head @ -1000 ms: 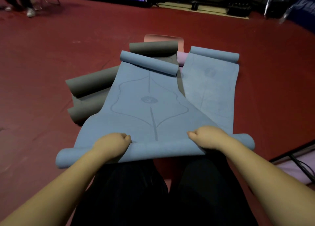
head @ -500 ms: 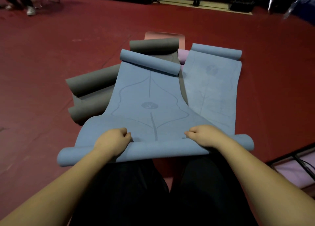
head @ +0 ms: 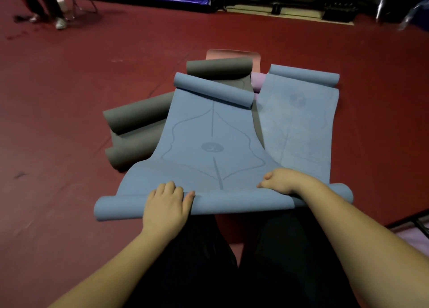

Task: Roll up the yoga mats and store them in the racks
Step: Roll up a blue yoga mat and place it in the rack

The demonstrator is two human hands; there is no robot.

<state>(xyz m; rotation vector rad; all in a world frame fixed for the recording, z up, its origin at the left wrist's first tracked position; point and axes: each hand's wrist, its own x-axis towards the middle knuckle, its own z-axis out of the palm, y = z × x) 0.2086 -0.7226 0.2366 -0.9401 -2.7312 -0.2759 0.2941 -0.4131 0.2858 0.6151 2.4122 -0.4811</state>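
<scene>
A blue yoga mat [head: 209, 131] with line markings lies in front of my knees. Its near end is wound into a roll [head: 232, 202], and its far end curls up [head: 213, 91]. My left hand [head: 166, 205] lies over the left part of the near roll, fingers curled over its front. My right hand [head: 283, 181] grips the right part, knuckles up, fingertips tucked at the roll's front. A second blue mat [head: 299, 121] lies flat to the right, partly under the first.
Two grey mats [head: 139, 114] [head: 219, 67] lie partly rolled under and behind the blue one, with a lilac mat [head: 257, 81] and a salmon mat [head: 232, 53] behind them. A dark metal frame [head: 413, 221] is at the right edge. A person's feet [head: 60, 24] stand far left on the red floor.
Both hands have pushed the near roll a little forward over the mat. My left hand has shifted from a tight fist to lying over the roll with its fingers showing.
</scene>
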